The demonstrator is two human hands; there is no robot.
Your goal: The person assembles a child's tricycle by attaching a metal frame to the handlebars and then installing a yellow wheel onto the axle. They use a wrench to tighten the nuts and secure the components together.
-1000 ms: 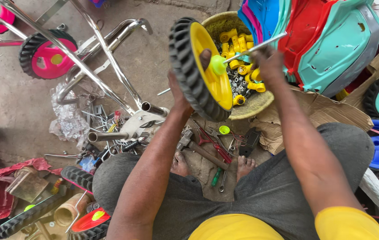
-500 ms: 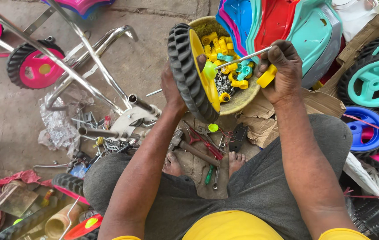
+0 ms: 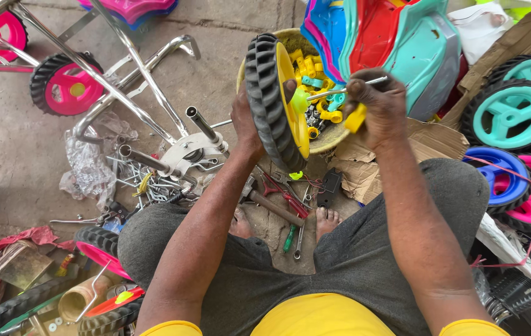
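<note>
While the person is sitting on the floor with knees spread, the left hand [image 3: 247,115] is closing its grip around the black ribbed tyre of a toy wheel [image 3: 270,102], holding it upright on edge so its yellow hub is facing three o'clock. The right hand [image 3: 374,106] is gripping a thin metal axle rod [image 3: 343,91] together with a small yellow plastic piece [image 3: 354,118] tucked under its fingers. That rod is lying nearly level, its long axis running from three o'clock toward nine o'clock, and its free end is pointing at the pale green cap [image 3: 298,99] at the middle of the hub; whether the tip is already touching or inside it cannot be told. So the wheel is sitting just at nine o'clock of the right hand, with the left hand directly on it. Behind both, at twelve o'clock, a round basket [image 3: 334,138] is holding yellow and teal plastic fittings. Stacked plastic seats [image 3: 402,43] in blue, red and teal are leaning at one o'clock, with loose teal, blue and pink wheels at three o'clock. On the floor between the feet a hammer [image 3: 272,202] and pliers [image 3: 284,196] are lying, and a chrome tricycle frame [image 3: 141,81] is stretching toward ten o'clock.
</note>
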